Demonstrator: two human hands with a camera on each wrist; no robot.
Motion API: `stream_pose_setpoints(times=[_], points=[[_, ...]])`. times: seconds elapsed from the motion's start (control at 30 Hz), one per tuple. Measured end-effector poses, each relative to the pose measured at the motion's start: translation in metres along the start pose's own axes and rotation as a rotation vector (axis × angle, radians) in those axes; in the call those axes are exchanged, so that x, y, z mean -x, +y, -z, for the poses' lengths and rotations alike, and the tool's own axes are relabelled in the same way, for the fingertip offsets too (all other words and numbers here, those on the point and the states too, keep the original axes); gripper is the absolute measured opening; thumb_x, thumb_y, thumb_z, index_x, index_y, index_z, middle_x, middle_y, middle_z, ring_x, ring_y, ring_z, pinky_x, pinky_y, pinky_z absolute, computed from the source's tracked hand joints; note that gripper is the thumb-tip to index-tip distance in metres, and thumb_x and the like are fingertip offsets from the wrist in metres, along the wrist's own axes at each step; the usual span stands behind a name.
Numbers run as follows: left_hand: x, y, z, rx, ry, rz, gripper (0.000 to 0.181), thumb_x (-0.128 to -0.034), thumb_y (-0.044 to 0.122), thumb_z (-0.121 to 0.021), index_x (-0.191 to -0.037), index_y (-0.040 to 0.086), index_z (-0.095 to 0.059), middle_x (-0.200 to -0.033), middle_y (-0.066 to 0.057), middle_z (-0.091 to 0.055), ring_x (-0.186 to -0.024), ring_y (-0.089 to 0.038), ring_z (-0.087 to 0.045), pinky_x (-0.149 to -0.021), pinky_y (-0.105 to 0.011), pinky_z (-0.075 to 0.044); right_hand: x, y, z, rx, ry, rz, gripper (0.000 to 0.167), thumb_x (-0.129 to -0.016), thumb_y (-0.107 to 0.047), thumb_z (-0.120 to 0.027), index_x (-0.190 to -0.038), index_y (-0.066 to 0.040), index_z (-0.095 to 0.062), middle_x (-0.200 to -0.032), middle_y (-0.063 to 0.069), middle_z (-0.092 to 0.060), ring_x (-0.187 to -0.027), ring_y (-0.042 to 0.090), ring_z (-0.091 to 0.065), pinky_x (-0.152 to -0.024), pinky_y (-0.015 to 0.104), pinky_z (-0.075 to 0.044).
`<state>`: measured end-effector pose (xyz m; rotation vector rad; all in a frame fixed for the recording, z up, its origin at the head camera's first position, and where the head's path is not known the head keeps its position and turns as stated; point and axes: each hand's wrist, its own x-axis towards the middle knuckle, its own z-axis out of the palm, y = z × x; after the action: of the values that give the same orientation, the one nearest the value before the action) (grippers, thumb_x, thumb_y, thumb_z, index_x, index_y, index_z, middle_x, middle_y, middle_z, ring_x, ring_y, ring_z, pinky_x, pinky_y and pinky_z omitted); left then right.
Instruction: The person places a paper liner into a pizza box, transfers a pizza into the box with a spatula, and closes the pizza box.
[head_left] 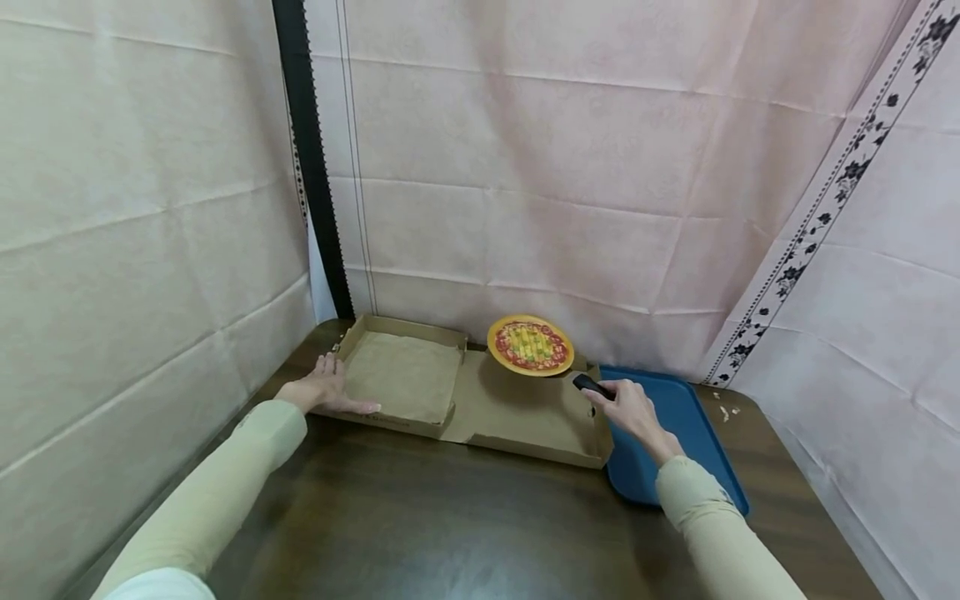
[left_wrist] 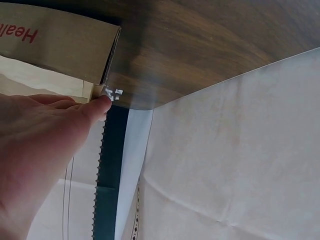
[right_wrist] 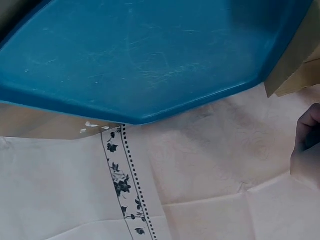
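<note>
An open cardboard pizza box (head_left: pixel 534 410) lies flat on the table, its left part lined with brown paper (head_left: pixel 401 377). My left hand (head_left: pixel 327 388) rests with spread fingers on the box's left edge; in the left wrist view that hand (left_wrist: pixel 50 125) touches the box corner (left_wrist: pixel 75 42). My right hand (head_left: pixel 630 410) grips the black handle (head_left: pixel 592 387) of a server. On the server, a round pizza (head_left: pixel 531 344) with an orange crust is held above the box's right part. Only part of the right hand (right_wrist: pixel 307 150) shows in the right wrist view.
A blue tray (head_left: pixel 651 467) lies at the right, beside the box, and it fills the top of the right wrist view (right_wrist: pixel 150 55). White scraps (head_left: pixel 724 412) lie on the table behind it. Pale cloth (head_left: pixel 525 167) hangs around the back and sides.
</note>
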<state>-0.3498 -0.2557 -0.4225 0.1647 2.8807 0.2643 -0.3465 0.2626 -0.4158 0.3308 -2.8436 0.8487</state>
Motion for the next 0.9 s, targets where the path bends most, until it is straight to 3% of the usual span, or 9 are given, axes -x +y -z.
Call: stream_pose_setpoints(times=[0.23, 0.63, 0.9], points=[[0.000, -0.005, -0.006, -0.009, -0.001, 0.009, 0.132, -0.0727, 0.080, -0.057, -0.145, -0.021, -0.011, -0.151, -0.045, 0.001, -0.142, -0.057, 0.001, -0.117, -0.060, -0.016, -0.005, -0.011, -0.010, -0.021, 0.007, 0.016, 0.046, -0.093, -0.043, -0.061, -0.119, -0.005, -0.068, -0.065, 0.006, -0.063, -0.044, 0.013, -0.041, -0.041, 0.025, -0.030], [0.003, -0.005, -0.003, -0.027, -0.009, 0.035, 0.135, -0.0712, 0.083, -0.056, -0.145, -0.020, -0.010, -0.153, -0.042, 0.002, -0.143, -0.055, 0.000, -0.118, -0.059, -0.016, -0.016, -0.028, -0.017, -0.032, -0.034, 0.024, 0.048, -0.093, -0.043, -0.060, -0.124, -0.006, -0.066, -0.065, 0.008, -0.062, -0.047, 0.014, -0.048, -0.044, 0.028, -0.037], [-0.002, -0.003, -0.002, -0.015, -0.021, 0.048, 0.145, -0.0635, 0.092, -0.050, -0.146, -0.019, -0.007, -0.154, -0.040, 0.006, -0.144, -0.053, 0.002, -0.120, -0.057, -0.008, -0.019, -0.030, -0.018, -0.021, -0.031, 0.014, 0.046, -0.093, -0.043, -0.062, -0.121, -0.008, -0.068, -0.056, 0.001, -0.051, -0.044, 0.013, -0.039, -0.041, 0.025, -0.029]])
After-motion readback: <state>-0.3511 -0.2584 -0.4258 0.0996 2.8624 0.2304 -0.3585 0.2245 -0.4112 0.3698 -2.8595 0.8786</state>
